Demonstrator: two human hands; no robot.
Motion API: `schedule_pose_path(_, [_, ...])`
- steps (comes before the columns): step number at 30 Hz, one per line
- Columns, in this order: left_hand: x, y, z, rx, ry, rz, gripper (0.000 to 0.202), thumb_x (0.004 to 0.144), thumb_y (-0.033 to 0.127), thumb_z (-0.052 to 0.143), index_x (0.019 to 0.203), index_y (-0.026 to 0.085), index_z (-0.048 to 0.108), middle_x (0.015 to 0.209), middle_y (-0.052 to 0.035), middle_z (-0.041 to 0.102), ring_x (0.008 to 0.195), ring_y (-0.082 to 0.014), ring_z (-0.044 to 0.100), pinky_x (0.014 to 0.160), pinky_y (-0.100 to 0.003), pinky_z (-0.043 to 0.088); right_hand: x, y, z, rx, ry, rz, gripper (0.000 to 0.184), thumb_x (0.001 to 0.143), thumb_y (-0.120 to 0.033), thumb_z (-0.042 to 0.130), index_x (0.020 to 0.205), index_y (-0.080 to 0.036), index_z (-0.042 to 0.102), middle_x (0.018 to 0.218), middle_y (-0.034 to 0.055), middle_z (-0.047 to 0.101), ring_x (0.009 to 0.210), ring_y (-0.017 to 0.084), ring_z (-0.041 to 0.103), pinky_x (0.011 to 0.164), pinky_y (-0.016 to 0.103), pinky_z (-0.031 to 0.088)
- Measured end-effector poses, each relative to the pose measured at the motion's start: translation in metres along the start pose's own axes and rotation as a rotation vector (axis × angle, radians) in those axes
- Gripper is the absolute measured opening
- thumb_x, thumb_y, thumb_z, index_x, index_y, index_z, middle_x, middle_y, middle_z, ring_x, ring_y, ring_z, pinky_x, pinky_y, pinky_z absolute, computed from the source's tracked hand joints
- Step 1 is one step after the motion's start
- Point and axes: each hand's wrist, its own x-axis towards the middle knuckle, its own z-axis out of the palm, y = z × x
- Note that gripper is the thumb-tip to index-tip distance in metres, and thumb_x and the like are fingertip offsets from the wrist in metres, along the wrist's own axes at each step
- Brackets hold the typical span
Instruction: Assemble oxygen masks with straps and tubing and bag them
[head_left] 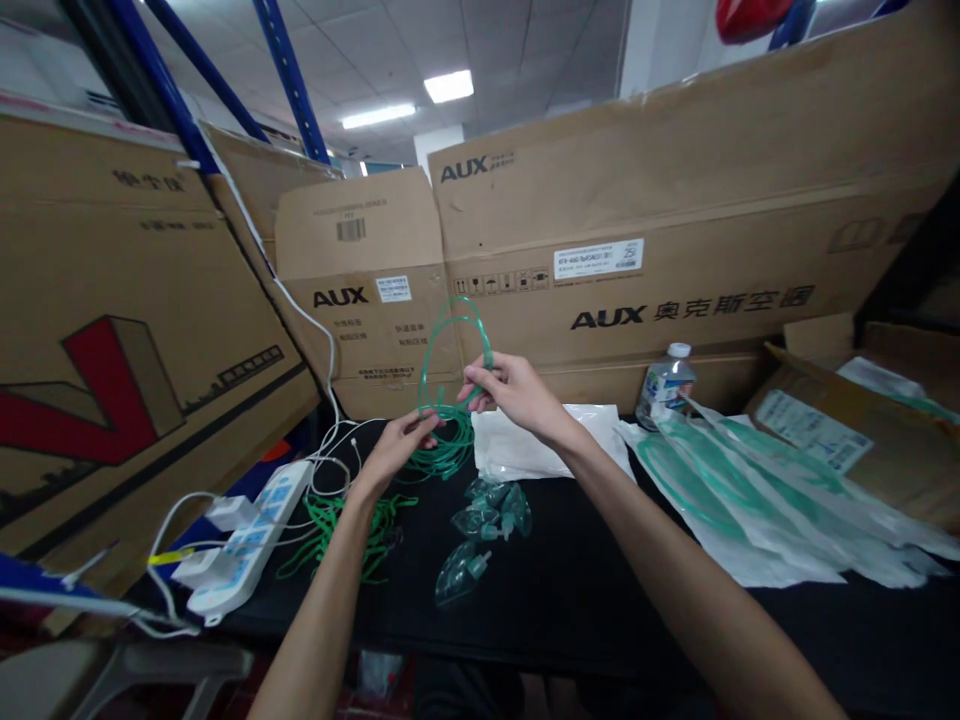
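A loop of clear green tubing [486, 345] stands up between my two hands, above the black tabletop. My right hand [517, 392] pinches it on the right side, with the fingers closed. Lower and to the left, my left hand [397, 445] has its thumb and fingers closed on the tubing's other side. A coil of the same green tubing [442, 460] lies just behind and beneath my hands. Several clear green plastic masks [461, 575] rest on the table in front of them. Beside my left forearm is a heap of thin green straps [319, 525], partly hidden by the arm.
A white power strip [251, 545] with plugs and cables lies at left. White pouches [487, 445] are behind my right wrist. To the right are packaged green tubing sets [735, 490], a plastic bottle [666, 385] and an open carton [877, 420]. Cardboard panels [517, 220] wall the back.
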Motion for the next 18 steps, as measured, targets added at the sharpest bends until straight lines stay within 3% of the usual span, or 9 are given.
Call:
schedule_pose_path(4, [-0.005, 0.021, 0.004, -0.181, 0.053, 0.084, 0.044, 0.087, 0.052, 0.076, 0.107, 0.013, 0.075, 0.103, -0.0104, 0.08, 0.089, -0.0216, 0.075, 0.094, -0.04, 0.058, -0.017, -0.03, -0.006, 0.119, 0.059, -0.091, 0.023, 0.091, -0.038, 0.076, 0.085, -0.021, 0.062, 0.069, -0.0022, 0.074, 0.058, 0.013, 0.068, 0.061, 0.026, 0.056])
schedule_pose_path(8, [-0.029, 0.047, 0.022, -0.417, 0.147, 0.134, 0.049, 0.089, 0.056, 0.071, 0.114, 0.014, 0.074, 0.123, -0.0148, 0.077, 0.107, -0.0242, 0.075, 0.105, -0.039, 0.054, -0.055, -0.033, -0.016, 0.273, 0.225, -0.108, 0.033, 0.085, -0.048, 0.08, 0.09, -0.023, 0.059, 0.081, -0.0016, 0.076, 0.064, 0.013, 0.07, 0.069, 0.029, 0.058])
schedule_pose_path(12, [-0.071, 0.056, 0.071, -0.627, 0.1, 0.101, 0.044, 0.091, 0.048, 0.071, 0.12, 0.015, 0.073, 0.127, -0.0152, 0.076, 0.119, -0.0283, 0.072, 0.112, -0.043, 0.051, -0.106, 0.001, -0.014, 0.4, 0.443, -0.009, 0.034, 0.086, -0.05, 0.079, 0.093, -0.022, 0.061, 0.1, 0.0013, 0.076, 0.069, 0.011, 0.071, 0.076, 0.029, 0.058])
schedule_pose_path(15, [-0.103, 0.043, 0.119, -0.741, 0.048, 0.06, 0.046, 0.088, 0.05, 0.072, 0.122, 0.019, 0.073, 0.135, -0.0134, 0.073, 0.131, -0.0299, 0.066, 0.116, -0.043, 0.048, -0.144, 0.033, -0.006, 0.472, 0.493, 0.126, 0.037, 0.083, -0.051, 0.082, 0.095, -0.021, 0.065, 0.101, 0.0063, 0.078, 0.067, 0.015, 0.071, 0.072, 0.033, 0.058])
schedule_pose_path(18, [-0.131, 0.022, 0.159, -0.821, -0.086, -0.001, 0.044, 0.085, 0.049, 0.076, 0.12, 0.022, 0.077, 0.132, -0.0132, 0.075, 0.132, -0.0325, 0.065, 0.116, -0.046, 0.047, -0.181, 0.054, -0.003, 0.511, 0.514, 0.216, 0.039, 0.08, -0.054, 0.084, 0.088, -0.02, 0.067, 0.09, 0.0074, 0.079, 0.064, 0.017, 0.068, 0.066, 0.033, 0.056])
